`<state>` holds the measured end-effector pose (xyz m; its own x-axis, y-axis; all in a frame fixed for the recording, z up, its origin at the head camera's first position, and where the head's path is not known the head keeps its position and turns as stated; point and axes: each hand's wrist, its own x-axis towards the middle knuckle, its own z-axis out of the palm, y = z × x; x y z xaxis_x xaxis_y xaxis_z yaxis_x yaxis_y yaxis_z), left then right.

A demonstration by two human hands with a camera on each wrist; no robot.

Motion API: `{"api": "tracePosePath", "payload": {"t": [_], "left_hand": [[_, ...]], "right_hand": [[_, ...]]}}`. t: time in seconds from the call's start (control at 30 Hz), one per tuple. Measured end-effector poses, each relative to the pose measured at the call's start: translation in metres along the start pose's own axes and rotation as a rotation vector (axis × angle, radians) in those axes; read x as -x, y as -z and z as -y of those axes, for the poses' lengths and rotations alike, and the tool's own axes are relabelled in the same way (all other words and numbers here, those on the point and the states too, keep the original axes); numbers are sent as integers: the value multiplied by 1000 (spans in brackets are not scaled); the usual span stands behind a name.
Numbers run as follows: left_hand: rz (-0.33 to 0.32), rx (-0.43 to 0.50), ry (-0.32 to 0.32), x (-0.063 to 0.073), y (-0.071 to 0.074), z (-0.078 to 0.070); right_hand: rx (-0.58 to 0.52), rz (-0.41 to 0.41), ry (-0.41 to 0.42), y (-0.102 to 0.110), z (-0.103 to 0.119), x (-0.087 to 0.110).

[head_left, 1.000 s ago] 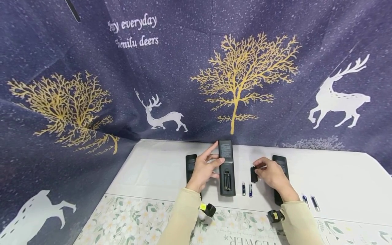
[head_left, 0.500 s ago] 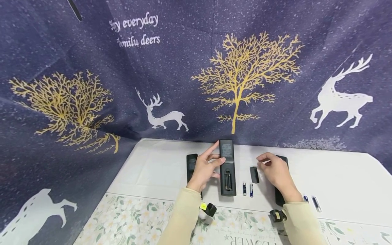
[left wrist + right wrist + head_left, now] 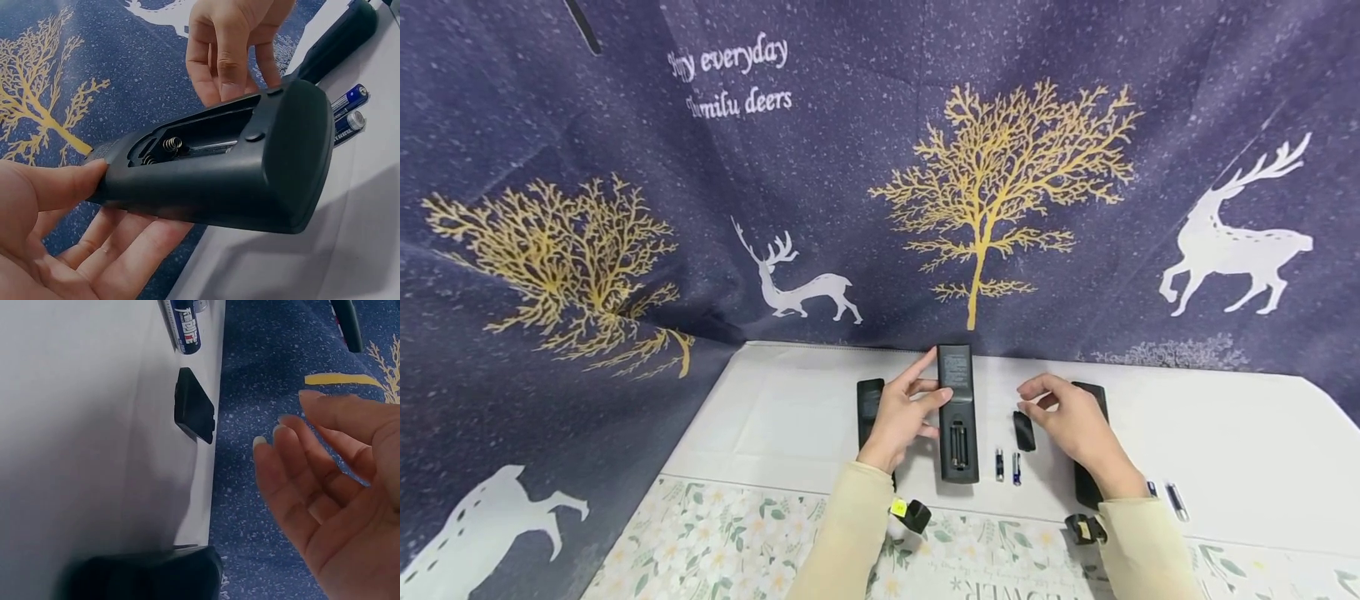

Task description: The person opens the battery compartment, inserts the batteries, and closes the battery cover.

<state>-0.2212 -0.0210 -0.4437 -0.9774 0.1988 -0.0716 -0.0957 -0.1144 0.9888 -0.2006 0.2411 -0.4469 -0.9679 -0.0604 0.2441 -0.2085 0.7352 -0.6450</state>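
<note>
My left hand (image 3: 901,414) grips a black remote control (image 3: 956,450), thumb on its back and fingers around the side. In the left wrist view, metal springs show inside its uncovered battery compartment (image 3: 206,140). My right hand (image 3: 1070,421) hovers by a small black battery cover (image 3: 1024,432) on the white table. The right wrist view shows its fingers loosely bent, apart from the cover, with nothing between them. Two blue-and-silver batteries (image 3: 1017,468) lie between the remote control and the cover.
A second remote control (image 3: 868,404) lies partly behind my left hand. Another remote control (image 3: 1086,483) sits under my right wrist, with two more batteries (image 3: 1177,502) to its right. A dark printed cloth (image 3: 820,167) hangs at the back edge of the white table (image 3: 1225,433).
My right hand has let go of the battery cover, which now lies on the table. The hand drew back right, then came slightly left again. My left hand keeps its grip on the remote control.
</note>
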Motion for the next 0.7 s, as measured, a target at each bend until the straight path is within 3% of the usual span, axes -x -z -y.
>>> {"api": "tracePosePath", "payload": {"t": [0.7], "left_hand": [[2,-4,2,2,0,0]], "right_hand": [[-40,100,-4,-2,0,2]]}}
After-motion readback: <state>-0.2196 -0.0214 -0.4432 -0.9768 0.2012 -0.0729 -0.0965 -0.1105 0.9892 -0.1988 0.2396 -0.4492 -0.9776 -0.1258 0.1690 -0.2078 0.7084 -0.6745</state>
